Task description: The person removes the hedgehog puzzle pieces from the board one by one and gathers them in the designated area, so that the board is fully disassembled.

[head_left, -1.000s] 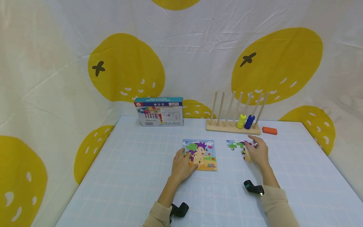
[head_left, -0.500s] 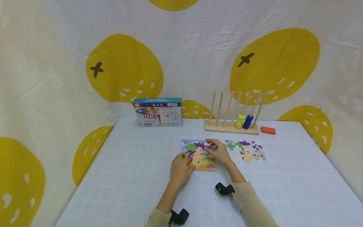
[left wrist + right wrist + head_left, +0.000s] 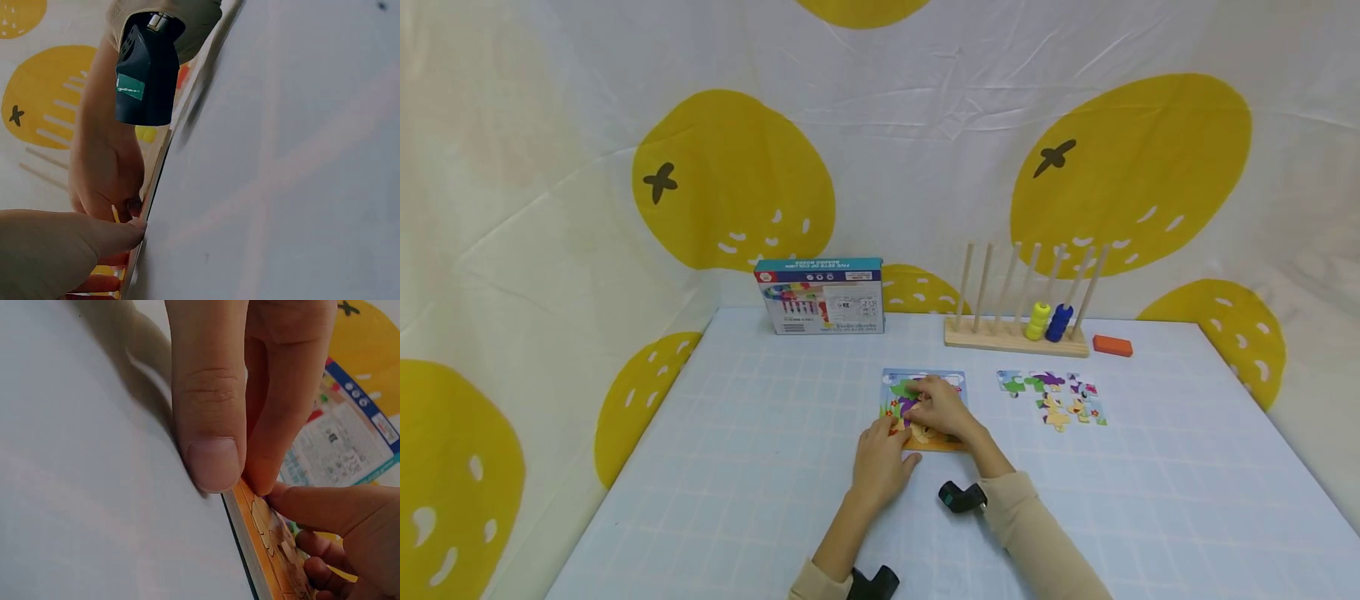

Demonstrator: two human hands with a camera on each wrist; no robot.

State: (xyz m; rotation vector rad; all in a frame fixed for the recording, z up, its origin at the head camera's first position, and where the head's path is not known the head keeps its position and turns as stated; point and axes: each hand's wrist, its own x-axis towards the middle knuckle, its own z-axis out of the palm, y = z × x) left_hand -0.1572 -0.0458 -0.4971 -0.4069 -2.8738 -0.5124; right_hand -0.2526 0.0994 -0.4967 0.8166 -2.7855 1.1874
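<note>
A square puzzle board [image 3: 893, 388] with a cartoon hedgehog lies on the table. My left hand [image 3: 877, 467] grips its lower left corner; in the right wrist view the left thumb [image 3: 214, 459] lies along the near edge, with a fingertip on top. Over the board's middle, my right hand [image 3: 946, 410] has thumb and fingers bent down onto the picture. A thin yellow strip [image 3: 115, 214] shows by those fingers in the left wrist view; I cannot tell whether they pinch a piece. Right of the board lie several joined and loose puzzle pieces [image 3: 1052, 406].
Behind the pieces stands a wooden peg rack [image 3: 985, 336] with yellow beads [image 3: 1037, 321] and blue beads [image 3: 1059, 322]. An orange block [image 3: 1112, 345] lies beside it. At the back left is a toy box [image 3: 822, 298]. Each wrist wears a black camera [image 3: 962, 497].
My right hand has moved left, from over the loose pieces to the board's right side and then its middle, uncovering those pieces. My left hand stays at the board's lower left corner.
</note>
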